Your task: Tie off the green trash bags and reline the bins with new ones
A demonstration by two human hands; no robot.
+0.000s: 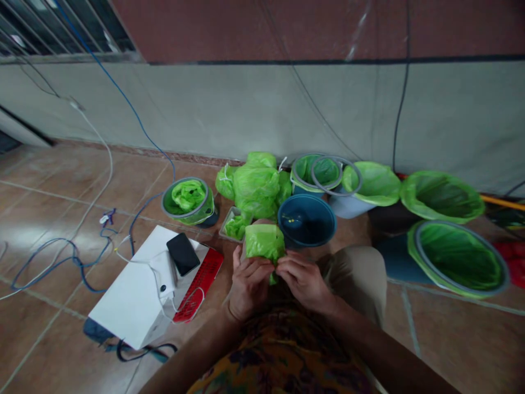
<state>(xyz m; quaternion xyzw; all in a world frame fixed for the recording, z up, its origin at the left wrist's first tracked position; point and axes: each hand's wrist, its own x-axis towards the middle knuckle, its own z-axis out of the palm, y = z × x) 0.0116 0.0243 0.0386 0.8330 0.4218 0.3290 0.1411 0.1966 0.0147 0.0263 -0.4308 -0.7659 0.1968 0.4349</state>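
A green plastic bag [264,241], bunched small, lies over my knee in front of my body. My left hand [252,279] pinches its lower edge, fingers closed. Close beside it, my right hand [301,276] grips the same edge with bent fingers, the fingertips of both hands nearly meeting. A bit of green plastic hangs below the fingers. Just beyond the bag stands a blue bucket [307,219] with no liner. A small pale tray [230,225] holding crumpled green plastic sits to the left of my knee.
Several bins with green liners, among them a tilted blue bin [397,254], stand at the right. Stuffed green bags [256,186] lean near the wall. Left are a lined bin [205,210], a white board [127,290], a phone [182,254], a power bank [163,273] and loose blue cable [82,265].
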